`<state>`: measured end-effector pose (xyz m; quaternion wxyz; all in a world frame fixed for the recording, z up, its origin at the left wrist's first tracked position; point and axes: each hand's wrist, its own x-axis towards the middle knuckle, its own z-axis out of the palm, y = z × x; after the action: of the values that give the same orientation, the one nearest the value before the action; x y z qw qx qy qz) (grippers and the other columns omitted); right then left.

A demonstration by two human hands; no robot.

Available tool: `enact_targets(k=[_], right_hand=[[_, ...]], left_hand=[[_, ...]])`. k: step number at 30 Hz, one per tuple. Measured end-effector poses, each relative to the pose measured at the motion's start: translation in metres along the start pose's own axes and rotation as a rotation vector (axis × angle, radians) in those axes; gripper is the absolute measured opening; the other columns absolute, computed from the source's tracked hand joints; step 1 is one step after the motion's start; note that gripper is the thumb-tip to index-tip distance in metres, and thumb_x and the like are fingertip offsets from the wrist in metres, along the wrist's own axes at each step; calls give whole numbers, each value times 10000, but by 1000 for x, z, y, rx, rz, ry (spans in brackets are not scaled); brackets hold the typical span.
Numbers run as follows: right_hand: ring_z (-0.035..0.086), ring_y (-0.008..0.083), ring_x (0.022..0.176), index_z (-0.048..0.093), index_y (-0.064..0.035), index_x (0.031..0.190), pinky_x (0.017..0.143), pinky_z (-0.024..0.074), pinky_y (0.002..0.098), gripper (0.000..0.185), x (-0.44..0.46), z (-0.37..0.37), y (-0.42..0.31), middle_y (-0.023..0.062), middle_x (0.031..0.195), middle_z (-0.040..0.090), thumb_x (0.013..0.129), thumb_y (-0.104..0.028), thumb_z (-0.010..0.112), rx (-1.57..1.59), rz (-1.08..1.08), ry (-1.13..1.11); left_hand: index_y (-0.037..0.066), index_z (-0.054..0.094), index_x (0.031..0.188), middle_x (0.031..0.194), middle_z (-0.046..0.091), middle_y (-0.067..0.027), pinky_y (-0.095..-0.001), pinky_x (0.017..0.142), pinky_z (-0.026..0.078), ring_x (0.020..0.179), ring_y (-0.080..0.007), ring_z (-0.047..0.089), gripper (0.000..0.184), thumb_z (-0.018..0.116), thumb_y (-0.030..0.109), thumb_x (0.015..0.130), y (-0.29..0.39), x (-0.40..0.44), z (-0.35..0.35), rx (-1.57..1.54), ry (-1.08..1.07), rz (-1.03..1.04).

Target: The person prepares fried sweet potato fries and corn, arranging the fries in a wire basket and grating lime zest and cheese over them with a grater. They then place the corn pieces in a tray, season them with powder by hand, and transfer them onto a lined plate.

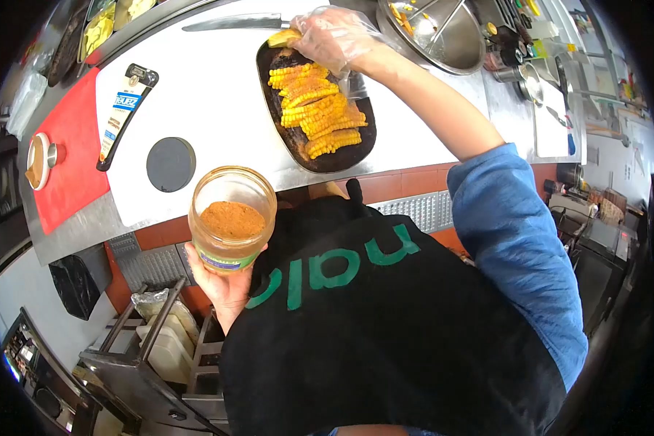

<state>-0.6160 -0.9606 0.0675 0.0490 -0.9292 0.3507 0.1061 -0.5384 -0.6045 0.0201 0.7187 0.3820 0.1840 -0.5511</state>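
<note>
My left hand [224, 287] is wrapped round the lower part of a glass jar [234, 190], open at the top and partly filled with reddish-brown powder [231, 220]. At the far end of a dark oblong tray [298, 154], my right hand [334, 38] wears a clear plastic glove. Its fingers are drawn together beside a yellow piece [283, 38] at the tray's rim; what they pinch, if anything, is hidden. Several strips of corn [316, 105], dusted with reddish seasoning, lie on the tray. A round dark lid [171, 164] rests on the board near the jar.
A knife [232, 22] lies across the far side of the white board [211, 87]. A slim package with a blue label [127, 109] lies to the left, beside a red board [69, 160]. A steel bowl [454, 47] stands at the back right.
</note>
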Motion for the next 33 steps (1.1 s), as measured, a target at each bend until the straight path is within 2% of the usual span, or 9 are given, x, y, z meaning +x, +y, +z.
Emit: enact_targets(k=[3, 5, 9, 16, 18, 22, 25, 28, 33], right_hand=[[620, 305, 818, 610, -60, 991, 747, 484, 396, 302, 6, 30, 9, 155, 878, 635, 815, -289, 523, -80, -124, 118], [616, 275, 750, 601, -64, 928, 697, 496, 385, 233, 3, 42, 19, 100, 825, 627, 779, -238, 562, -269, -377, 554], [630, 260, 707, 633, -58, 766, 613, 508, 334, 99, -54, 25, -16, 107, 722, 626, 673, -80, 607, -176, -485, 4], [643, 279, 771, 647, -9, 823, 659, 511, 383, 152, -54, 48, -20, 143, 790, 648, 689, -72, 615, -239, -426, -62], [618, 317, 757, 621, 6, 822, 687, 499, 392, 203, -48, 50, -19, 171, 783, 617, 728, -174, 611, -196, -465, -115], [614, 325, 779, 609, -17, 910, 708, 501, 393, 263, -58, 33, -15, 168, 822, 619, 744, -220, 623, -47, -472, -94], [604, 308, 807, 581, -55, 936, 734, 495, 395, 290, -58, 8, -3, 161, 842, 613, 771, -291, 611, 205, -411, 160], [602, 307, 805, 577, -61, 963, 726, 492, 405, 291, -18, 8, 19, 151, 841, 613, 782, -289, 596, 116, -248, 243], [604, 302, 808, 586, -54, 1014, 753, 479, 398, 332, 9, 46, 35, 161, 830, 610, 766, -274, 602, -88, -388, 395]], left_hand=[[168, 337, 1336, 1310, 411, -139, -580, 766, 477, 1128, -357, 469, 690, 406, 629, 827, -1, -1, -1, 8, 11, -6], [167, 336, 1337, 1313, 409, -139, -582, 774, 472, 1130, -357, 467, 692, 405, 630, 827, -1, 0, -2, -4, 27, 1], [126, 332, 1342, 1295, 430, -159, -587, 756, 495, 1123, -366, 491, 673, 350, 599, 864, 0, -1, -5, -23, 7, 5], [126, 339, 1336, 1279, 445, -159, -583, 749, 501, 1108, -365, 503, 679, 394, 597, 849, 3, 4, 2, -3, -25, -4], [145, 337, 1337, 1294, 426, -154, -582, 757, 487, 1113, -366, 488, 683, 401, 609, 840, 4, 3, 4, 4, -32, -9], [163, 336, 1336, 1309, 406, -151, -580, 759, 477, 1112, -370, 475, 684, 411, 619, 832, 6, 1, 2, -13, -32, -11], [162, 335, 1335, 1306, 408, -150, -578, 754, 478, 1107, -368, 478, 684, 410, 619, 832, 8, 0, 3, -30, -20, -8], [161, 336, 1332, 1299, 413, -148, -576, 747, 479, 1102, -365, 481, 684, 411, 621, 831, 9, 1, 5, 7, -12, -12], [161, 341, 1328, 1295, 416, -146, -573, 741, 482, 1096, -356, 488, 678, 406, 621, 834, 9, 1, 8, 14, 3, 3]])
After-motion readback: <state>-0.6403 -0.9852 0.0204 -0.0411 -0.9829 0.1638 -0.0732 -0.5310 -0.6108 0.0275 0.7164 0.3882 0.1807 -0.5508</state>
